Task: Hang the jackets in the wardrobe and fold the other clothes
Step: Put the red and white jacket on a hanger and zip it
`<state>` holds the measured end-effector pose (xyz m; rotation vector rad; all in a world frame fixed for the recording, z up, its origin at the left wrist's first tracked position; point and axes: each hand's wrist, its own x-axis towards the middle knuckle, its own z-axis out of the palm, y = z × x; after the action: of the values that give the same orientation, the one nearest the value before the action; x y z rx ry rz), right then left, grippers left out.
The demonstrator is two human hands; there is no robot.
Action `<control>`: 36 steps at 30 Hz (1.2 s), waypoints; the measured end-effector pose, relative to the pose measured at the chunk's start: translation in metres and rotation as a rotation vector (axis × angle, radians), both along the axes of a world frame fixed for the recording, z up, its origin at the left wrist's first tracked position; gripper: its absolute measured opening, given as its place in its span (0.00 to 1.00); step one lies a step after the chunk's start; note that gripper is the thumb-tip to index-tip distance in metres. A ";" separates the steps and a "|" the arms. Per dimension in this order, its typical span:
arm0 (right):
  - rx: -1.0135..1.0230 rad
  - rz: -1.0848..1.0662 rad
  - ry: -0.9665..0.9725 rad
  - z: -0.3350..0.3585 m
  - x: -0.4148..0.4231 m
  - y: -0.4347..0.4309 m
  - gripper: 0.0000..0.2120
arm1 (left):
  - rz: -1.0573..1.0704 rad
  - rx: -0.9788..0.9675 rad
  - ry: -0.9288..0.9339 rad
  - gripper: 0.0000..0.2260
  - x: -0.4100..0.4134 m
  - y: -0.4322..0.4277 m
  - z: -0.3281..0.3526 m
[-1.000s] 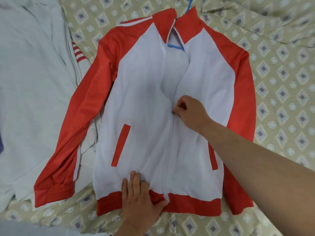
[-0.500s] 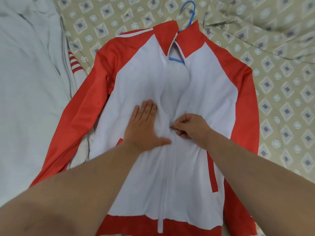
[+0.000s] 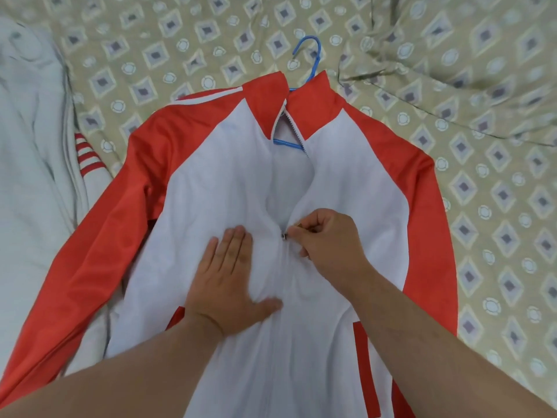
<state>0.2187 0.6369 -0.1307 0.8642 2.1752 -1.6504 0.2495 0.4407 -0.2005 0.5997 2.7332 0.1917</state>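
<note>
Jacket (image 3: 211, 182), red with white front panels: lies front-up and flat on the patterned bedspread (image 3: 180, 40), collar pointing away from the person, sleeves spread to either side. Zip is closed on the lower part and open from mid-chest to the collar.

Pale grey-white garment (image 3: 27, 176): bunched on the bed at the left, just beside the jacket's sleeve; a red-striped cuff (image 3: 86, 155) shows at its edge.

Left hand (image 3: 232, 285): flat, fingers straight and together, pressing the white panel just left of the zip.

Right hand (image 3: 328, 242): fingers curled, pinching the zip pull (image 3: 284, 235) at mid-chest.

Blue hanger (image 3: 315, 60): inside the jacket, with its hook sticking out above the collar and its bar visible in the open neck.
</note>
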 end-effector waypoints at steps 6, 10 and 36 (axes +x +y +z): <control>0.093 -0.014 0.092 -0.001 -0.033 0.003 0.14 | -0.016 0.028 0.026 0.50 0.001 0.000 -0.002; 0.201 0.002 0.167 -0.003 -0.059 0.009 0.11 | -0.016 0.047 0.031 0.50 0.001 -0.001 -0.003; 0.394 -0.048 0.332 0.035 -0.204 0.051 0.11 | -0.050 0.124 0.099 0.49 0.000 -0.004 -0.015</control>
<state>0.0148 0.6877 -0.0962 0.7858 2.7929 -1.4963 0.2497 0.4363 -0.2152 0.7284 2.8133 0.3300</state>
